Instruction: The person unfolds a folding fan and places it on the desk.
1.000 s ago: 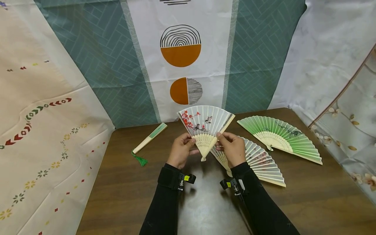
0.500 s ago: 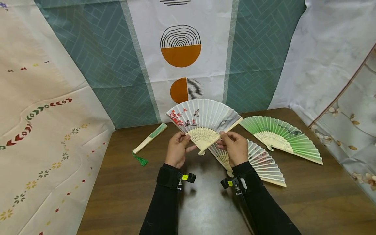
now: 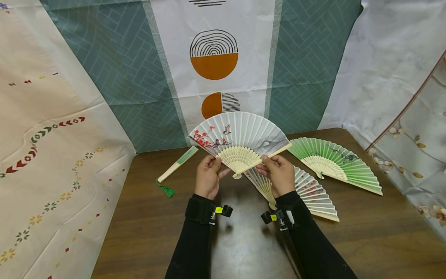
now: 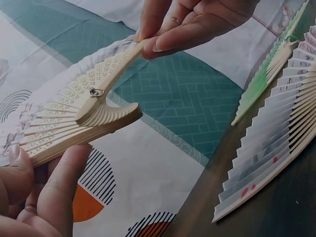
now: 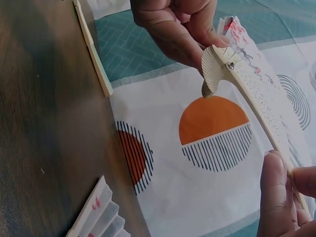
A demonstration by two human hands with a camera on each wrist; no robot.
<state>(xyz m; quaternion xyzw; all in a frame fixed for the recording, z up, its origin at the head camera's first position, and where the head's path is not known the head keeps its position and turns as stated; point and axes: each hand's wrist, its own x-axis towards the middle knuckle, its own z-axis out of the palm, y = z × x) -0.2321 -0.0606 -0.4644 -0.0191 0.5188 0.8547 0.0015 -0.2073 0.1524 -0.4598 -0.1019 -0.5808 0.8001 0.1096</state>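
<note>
A white folding fan [image 3: 240, 128] with red blossoms and birds is spread wide above the table, held up between both hands. My left hand [image 3: 208, 178] pinches its left outer rib between thumb and fingers. On the opposite side my right hand [image 3: 278, 176] pinches the right outer rib. The pale ribs meet at a metal pivot [image 4: 95, 92], visible in the left wrist view. Beneath and beside my right hand lies a second white fan [image 3: 310, 190], spread on the table and partly hidden by that hand and wrist.
A spread green fan [image 3: 336, 161] lies at the back right of the wooden table [image 3: 150, 232]. To the left is a folded fan [image 3: 177, 164] with a green tassel [image 3: 168, 191]. A patterned cloth [image 3: 216, 66] hangs behind the table.
The held fan has spread from a narrow wedge to a broad fan and risen slightly. My hands have drawn a little farther apart. The fans on the table have stayed put.
</note>
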